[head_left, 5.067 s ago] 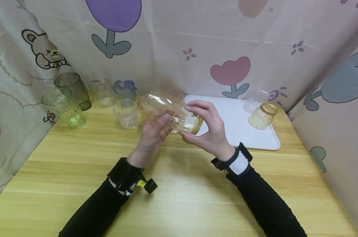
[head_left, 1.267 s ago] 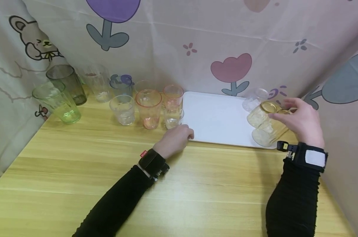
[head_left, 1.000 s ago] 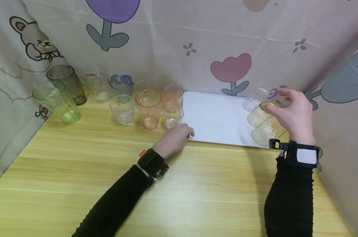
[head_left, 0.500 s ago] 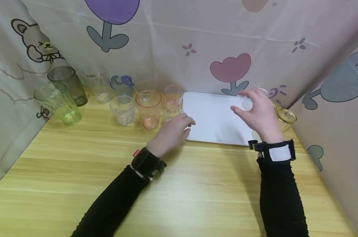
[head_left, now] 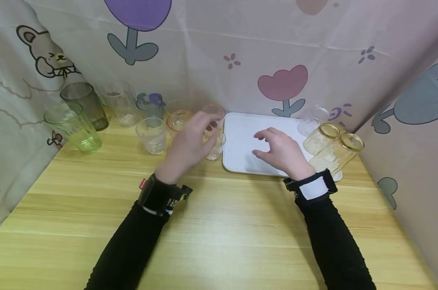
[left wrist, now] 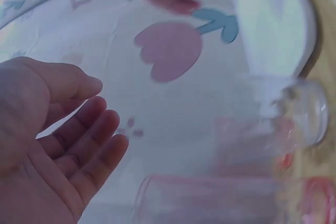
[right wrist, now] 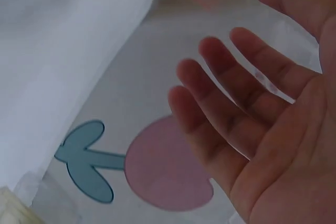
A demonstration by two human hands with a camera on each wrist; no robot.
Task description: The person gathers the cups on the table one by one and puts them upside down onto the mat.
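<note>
Right grip (head_left: 282,155) shifted left, white tray (head_left: 253,125) holding three glasses (head_left: 337,155)

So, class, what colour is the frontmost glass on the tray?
The frontmost glass is amber-yellow, deepest around its top; the head view shows it best.

Tray (head_left: 240,159) sits on the counter (head_left: 219,229) | three glasses (head_left: 318,139) crowd its right end | other glasses (head_left: 151,137) gather to its left | curtain (head_left: 208,40) hangs behind it all

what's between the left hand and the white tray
In the head view, a clear mug shows between the left hand and the white tray, partly hidden by that hand; a pink-rimmed glass stands behind the mug.
</note>
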